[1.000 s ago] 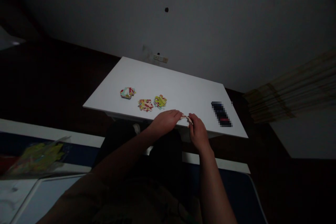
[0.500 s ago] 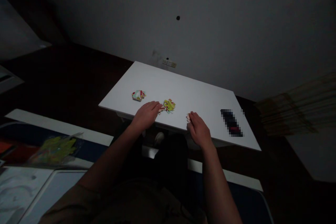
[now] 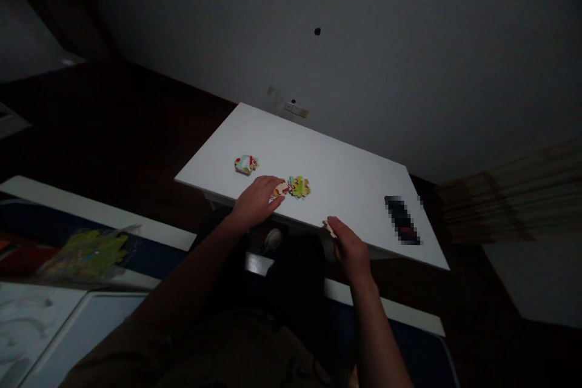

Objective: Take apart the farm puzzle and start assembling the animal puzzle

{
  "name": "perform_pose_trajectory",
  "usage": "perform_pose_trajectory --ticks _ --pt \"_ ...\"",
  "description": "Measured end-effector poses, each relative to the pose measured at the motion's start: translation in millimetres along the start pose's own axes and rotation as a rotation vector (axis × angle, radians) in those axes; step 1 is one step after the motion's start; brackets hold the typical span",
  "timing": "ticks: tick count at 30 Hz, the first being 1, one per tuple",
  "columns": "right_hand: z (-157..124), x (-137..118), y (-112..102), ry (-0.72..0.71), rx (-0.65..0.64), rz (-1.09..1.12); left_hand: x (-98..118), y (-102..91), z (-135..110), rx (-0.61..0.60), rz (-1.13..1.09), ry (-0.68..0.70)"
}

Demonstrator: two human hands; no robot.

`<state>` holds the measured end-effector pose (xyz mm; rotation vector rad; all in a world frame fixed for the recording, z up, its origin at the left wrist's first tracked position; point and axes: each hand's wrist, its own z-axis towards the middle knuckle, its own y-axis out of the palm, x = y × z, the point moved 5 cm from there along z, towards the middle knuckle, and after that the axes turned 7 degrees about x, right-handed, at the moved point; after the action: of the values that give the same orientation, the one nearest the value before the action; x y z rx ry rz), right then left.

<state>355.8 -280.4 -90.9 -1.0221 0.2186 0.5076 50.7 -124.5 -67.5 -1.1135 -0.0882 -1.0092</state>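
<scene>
At the table's near edge, my left hand (image 3: pixel 258 201) is closed with thumb and fingertips around a pale puzzle piece (image 3: pixel 279 191) with red and yellow marks. Just right of those fingertips lies a small heap of green and multicoloured puzzle pieces (image 3: pixel 300 187). Farther right, my right hand (image 3: pixel 352 250) pinches a whitish puzzle piece (image 3: pixel 330 228) at the near edge; its printed face cannot be made out. Left of my left hand sits a small pile of red, white and pale green puzzle pieces (image 3: pixel 246 164).
The white table (image 3: pixel 345 163) stands close to a grey wall with a socket strip (image 3: pixel 296 110). A blurred-out dark object (image 3: pixel 402 220) lies at the table's right end. Left of me are a plastic bag with green pieces (image 3: pixel 93 254) and a white tray-like object (image 3: pixel 91 333).
My right hand has come down and nearer to me with its piece, past the table edge. My left thumb has spread from the fingers, showing the pale piece. The view has shifted slightly.
</scene>
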Motion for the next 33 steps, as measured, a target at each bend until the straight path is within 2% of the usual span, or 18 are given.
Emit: perform_pose_trajectory --ticks 4,8,11,15,18,20,24,28,33 --pt "27.8 -26.9 13.0 0.044 0.057 0.017 -4.5 2.6 -1.9 -0.009 0.005 -0.06" --pt "83.6 -69.4 45.6 -0.06 0.067 0.062 -6.5 6.4 -2.9 -0.017 0.006 -0.101" --pt "122.3 -90.1 70.5 -0.123 0.056 0.031 -5.8 7.7 -3.7 -0.005 -0.014 -0.081" --pt "143.9 -103.1 89.7 -0.223 -0.035 0.006 -2.2 5.8 -4.1 0.012 -0.019 -0.043" --pt "140.6 -101.5 88.9 -0.279 -0.101 0.066 3.2 4.1 -2.2 -0.029 -0.017 -0.018" --pt "136.9 -93.1 83.6 -0.266 -0.095 0.117 7.1 2.5 -0.4 -0.055 -0.019 -0.007" --pt "135.9 -66.4 73.9 -0.161 0.054 0.099 13.0 -1.6 1.4 -0.076 -0.007 -0.011" --pt "138.5 -49.3 84.3 -0.106 0.022 0.108 18.1 -5.1 0.5 -0.088 0.022 -0.007" --pt "136.6 -45.6 91.8 -0.1 -0.018 0.132 21.9 -6.1 1.1 -0.089 0.045 -0.027"
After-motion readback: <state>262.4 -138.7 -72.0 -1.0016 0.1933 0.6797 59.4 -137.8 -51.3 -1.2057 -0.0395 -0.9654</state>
